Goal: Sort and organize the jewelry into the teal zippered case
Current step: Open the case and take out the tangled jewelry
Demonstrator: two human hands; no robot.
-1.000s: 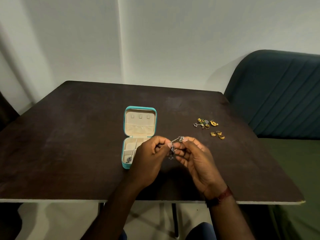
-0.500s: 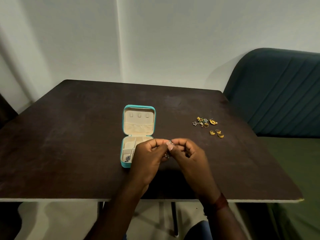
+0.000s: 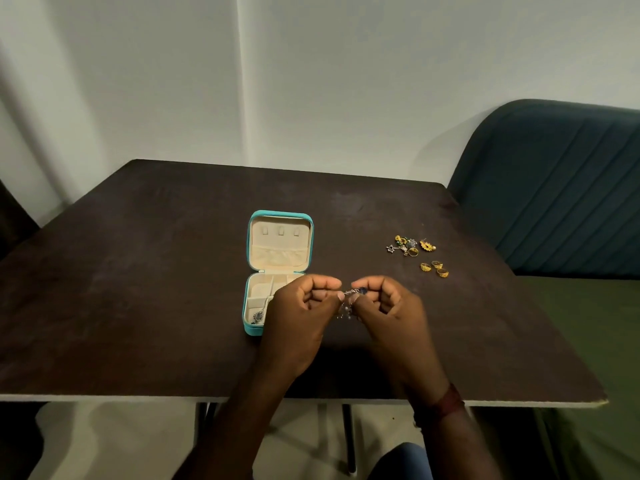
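Note:
The teal zippered case [image 3: 281, 216] lies open on the dark table [image 3: 138, 271], its cream lid flat at the back and its compartments toward me. A silver piece with a dark stone [image 3: 258, 316] sits in the front left compartment. My left hand [image 3: 298, 317] and my right hand [image 3: 391, 306] meet just right of the case, and both pinch a silver chain piece with a blue stone [image 3: 353, 293] between them; part of it dangles below. My left hand hides the case's right compartments.
A small heap of loose jewelry [image 3: 410, 244] lies on the table to the right, with three gold rings [image 3: 434, 268] just in front of it. A teal upholstered chair [image 3: 554, 188] stands past the table's right edge. The table's front edge is close to me.
Both hands have curled tighter and drawn slightly apart, stretching the silver piece between the fingertips. One second ago my right hand was more open with the piece hanging from it.

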